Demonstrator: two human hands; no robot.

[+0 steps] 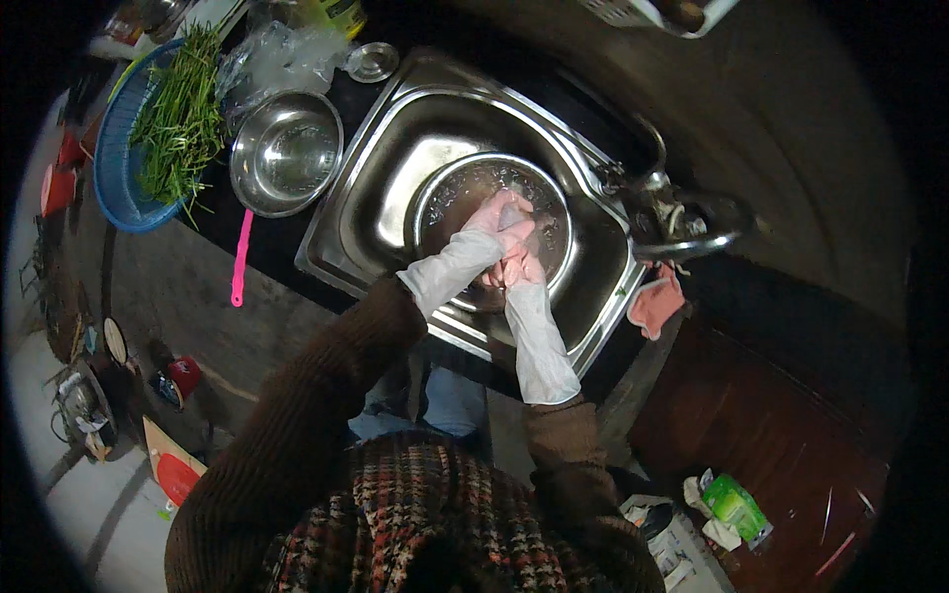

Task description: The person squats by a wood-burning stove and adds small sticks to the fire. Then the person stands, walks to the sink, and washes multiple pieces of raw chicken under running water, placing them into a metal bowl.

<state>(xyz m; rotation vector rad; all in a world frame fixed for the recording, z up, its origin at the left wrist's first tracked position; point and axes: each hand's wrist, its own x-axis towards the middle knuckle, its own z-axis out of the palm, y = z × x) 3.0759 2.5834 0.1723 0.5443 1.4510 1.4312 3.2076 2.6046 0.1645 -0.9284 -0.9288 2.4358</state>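
Pink-and-white rubber gloves cover both hands. They meet over a round metal basin (452, 189) of cloudy water, which stands in a stainless steel sink (385, 122). My left hand (504, 215) reaches in over the water, its fingers overlapping the other glove. Just below it, my right hand (519, 263) touches the left glove. Whether either hand holds something between the fingers is hidden by the gloves and the water. Small bits or bubbles float near the basin's far side.
Left of the sink are a metal bowl (285, 156), a pink handle (241, 259), a blue basket (111, 159) of long green vegetable stalks (178, 118) and clear plastic bags (282, 59). A faucet (656, 178) and a pink cloth (657, 304) are at the right.
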